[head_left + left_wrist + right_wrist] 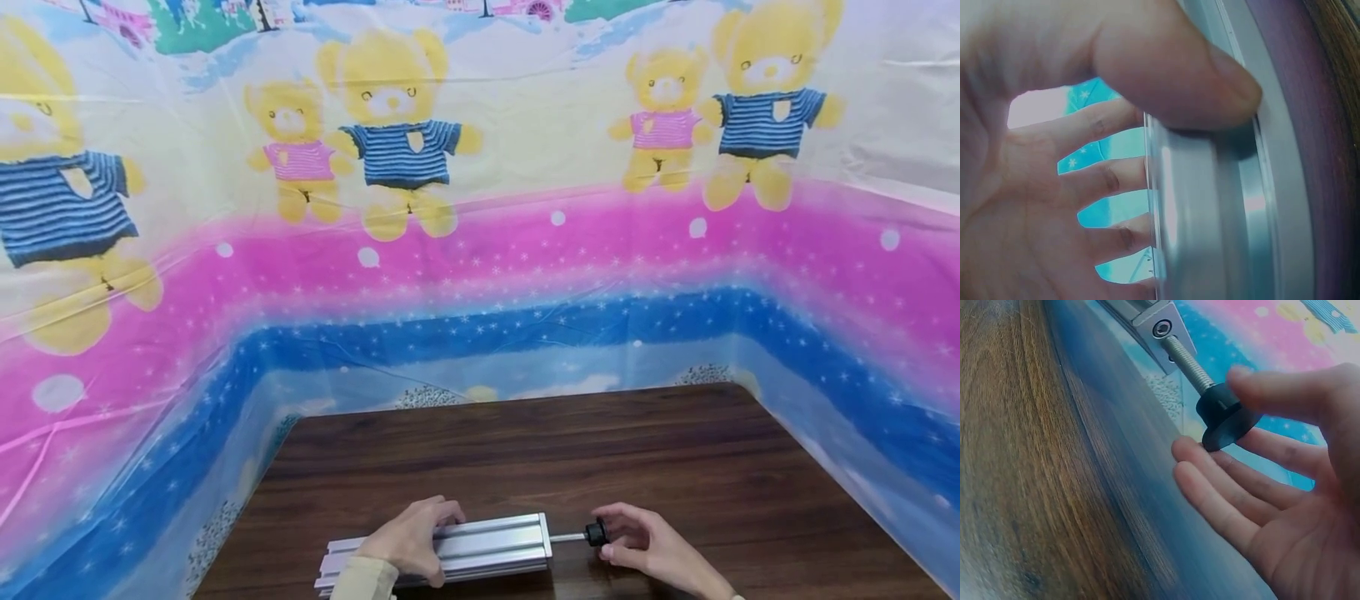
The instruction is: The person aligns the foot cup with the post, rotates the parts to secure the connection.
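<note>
A silver aluminium profile (498, 543) with long grooves lies at the front of the table. My left hand (411, 537) grips it from above; in the left wrist view the thumb (1210, 94) presses on one side, and the fingers reach round the far side. From the profile's end plate (1169, 328) a threaded rod (1190, 364) sticks out, with a black knob (1225, 415) on its outer end. My right hand (648, 546) pinches that knob between thumb and fingers. In the right wrist view the lower fingers are spread beside it.
The dark wood table (487, 458) extends beyond the profile and to both sides. A printed curtain (525, 250) with teddy bears, pink and blue bands surrounds the table's back and sides. A socket-head bolt (1162, 328) sits in the end plate near the rod.
</note>
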A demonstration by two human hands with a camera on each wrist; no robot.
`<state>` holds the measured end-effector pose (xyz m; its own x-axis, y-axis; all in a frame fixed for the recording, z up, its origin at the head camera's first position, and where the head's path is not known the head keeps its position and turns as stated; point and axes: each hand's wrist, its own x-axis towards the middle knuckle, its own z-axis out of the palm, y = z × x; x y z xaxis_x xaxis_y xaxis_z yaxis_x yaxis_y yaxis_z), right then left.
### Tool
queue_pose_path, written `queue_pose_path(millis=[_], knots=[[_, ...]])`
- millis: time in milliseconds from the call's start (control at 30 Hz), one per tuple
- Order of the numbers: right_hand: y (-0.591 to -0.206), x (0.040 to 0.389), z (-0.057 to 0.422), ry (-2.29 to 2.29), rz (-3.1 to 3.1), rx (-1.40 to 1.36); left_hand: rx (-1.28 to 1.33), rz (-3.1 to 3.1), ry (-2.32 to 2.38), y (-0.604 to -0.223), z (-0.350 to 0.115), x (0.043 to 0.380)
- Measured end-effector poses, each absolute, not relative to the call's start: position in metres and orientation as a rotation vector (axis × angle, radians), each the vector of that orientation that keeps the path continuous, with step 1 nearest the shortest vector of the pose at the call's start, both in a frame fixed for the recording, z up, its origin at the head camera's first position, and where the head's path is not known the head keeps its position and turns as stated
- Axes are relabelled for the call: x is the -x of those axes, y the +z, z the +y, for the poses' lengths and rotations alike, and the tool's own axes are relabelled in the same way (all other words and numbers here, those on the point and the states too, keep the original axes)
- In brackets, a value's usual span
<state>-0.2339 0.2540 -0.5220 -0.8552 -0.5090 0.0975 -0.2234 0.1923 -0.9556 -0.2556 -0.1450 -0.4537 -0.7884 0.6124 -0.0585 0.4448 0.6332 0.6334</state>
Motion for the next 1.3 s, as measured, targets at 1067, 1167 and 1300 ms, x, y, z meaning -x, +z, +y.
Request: queue_pose_path(millis=[1067,1167,1300], knots=[[-0.528,0.243,0.250,-1.714,2.203,0.623,-0.849,2.587,0.929,-0.456,-0.143,0.258],[-0.525,0.244,0.250,-1.712,2.202,0.570,-0.854,2.596,0.914,-0.455,-0.144,0.259],[-0.519,0.242,0.250,-1.736,2.194,0.529,-0.854,2.608,0.908,-0.453,-0.145,0.260]])
